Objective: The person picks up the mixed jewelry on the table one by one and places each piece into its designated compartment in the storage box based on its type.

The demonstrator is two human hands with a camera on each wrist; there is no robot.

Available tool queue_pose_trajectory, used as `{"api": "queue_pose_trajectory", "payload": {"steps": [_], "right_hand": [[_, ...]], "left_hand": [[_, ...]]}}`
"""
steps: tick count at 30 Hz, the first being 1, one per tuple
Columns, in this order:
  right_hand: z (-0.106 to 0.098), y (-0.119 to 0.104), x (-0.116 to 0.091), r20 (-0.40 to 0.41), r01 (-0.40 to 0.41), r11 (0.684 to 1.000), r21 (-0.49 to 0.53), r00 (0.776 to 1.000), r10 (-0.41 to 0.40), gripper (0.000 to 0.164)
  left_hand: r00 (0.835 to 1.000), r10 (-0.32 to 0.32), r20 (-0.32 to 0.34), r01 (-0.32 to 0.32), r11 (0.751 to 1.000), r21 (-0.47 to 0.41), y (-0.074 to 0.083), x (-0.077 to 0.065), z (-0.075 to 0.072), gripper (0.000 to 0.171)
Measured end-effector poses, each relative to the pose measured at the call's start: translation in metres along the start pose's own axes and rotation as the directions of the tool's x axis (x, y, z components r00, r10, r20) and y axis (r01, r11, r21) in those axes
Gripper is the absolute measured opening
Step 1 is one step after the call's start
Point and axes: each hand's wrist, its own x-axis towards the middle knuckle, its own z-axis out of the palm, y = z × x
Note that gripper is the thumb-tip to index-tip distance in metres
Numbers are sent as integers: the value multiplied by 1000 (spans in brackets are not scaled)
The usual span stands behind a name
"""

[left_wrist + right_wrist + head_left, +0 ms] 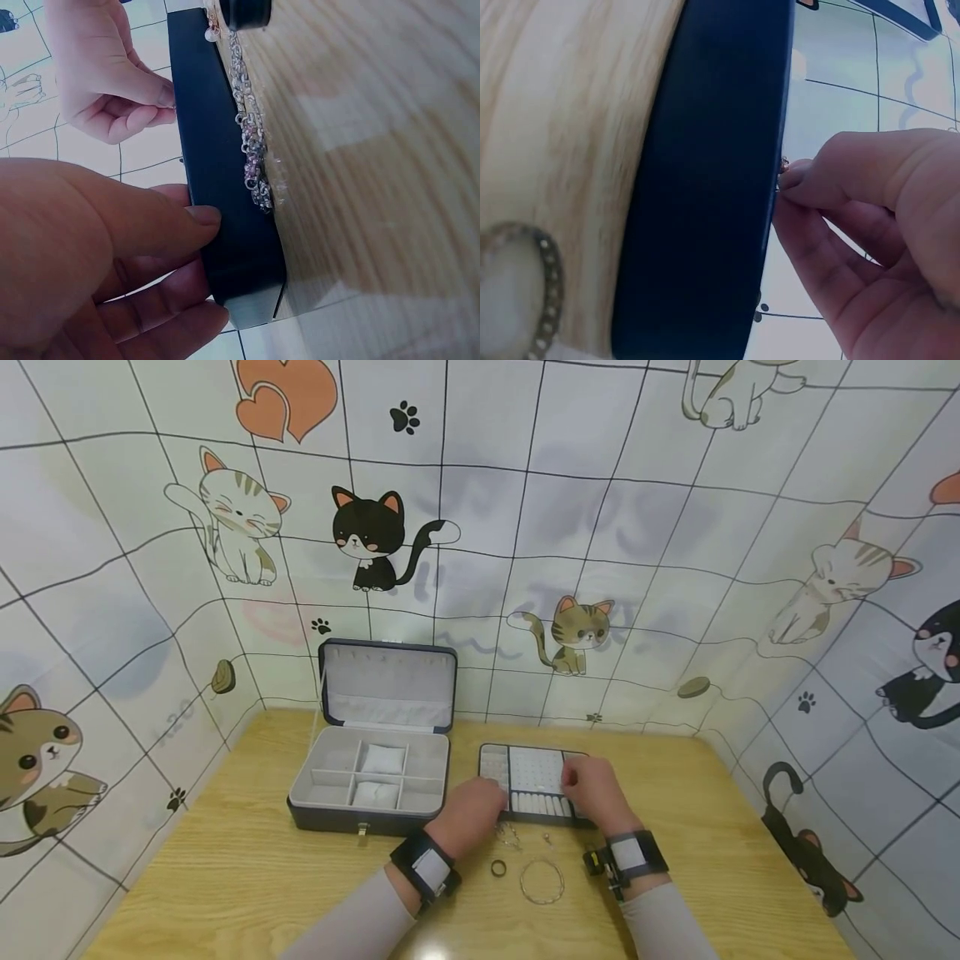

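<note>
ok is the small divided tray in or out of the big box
Out: the tray sits on the table right of the open box, apart from it, the left hand gripping one end.

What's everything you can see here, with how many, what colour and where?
Jewellery box: 1, dark with pale lining, left on table, lid raised
Clasp: 1, gold-toned, box front
Cushions: 2, white, box's middle compartments
Tray: 1, dark outside, pale inside, right of box
Copper-toned piece: 1, at right grip, mostly hidden
Chain: 1, silver, before tray
Small trinket: 1, pale, right of chain
Ring: 1, dark, nearer than chain
Bangle: 1, pale gold, right of ring
Table: 1, wood-coloured, underneath
Cat-print covering: count unclear, white, behind and beside
Sleeves: 2, pale grey, forearms
Wrist straps: 2, black, wrists
Left grip: 1, holding tray
Right grip: 1, pinching piece
</note>
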Motion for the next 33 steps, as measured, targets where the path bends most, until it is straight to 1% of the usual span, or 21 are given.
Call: {"api": "queue_pose_trajectory", "payload": {"steps": [3, 7, 10, 14, 18, 24, 33], "right_hand": [[1, -1, 0, 2, 22, 999, -27, 1000, -22, 28], [0, -1, 1, -6, 53, 997, -57, 999, -53, 29], [-2, 2, 1, 3, 50, 997, -63, 999, -49, 28], [-8, 7, 0, 18, 33, 998, -56, 999, -33, 26], [-13, 7, -1, 9, 58, 996, -61, 998, -57, 25], [-6, 6, 0, -2, 106, 994, -39, 994, -106, 25], [3, 9, 0, -16, 106, 994, 5, 994, -106, 24]], "left_hand": [[1000, 11, -10, -11, 1000, 7, 0, 0, 0, 12], [999, 33, -41, -32, 999, 29, 0, -1, 1, 13], [998, 44, -52, -42, 998, 39, -1, -1, 0, 13], [998, 40, -38, -39, 998, 40, 0, -2, -2, 12], [999, 30, -24, -30, 999, 36, 1, -2, -2, 11], [999, 27, -21, -26, 999, 39, 0, -3, -2, 12], [999, 35, -20, -33, 997, 69, 1, -3, -2, 12]]}}
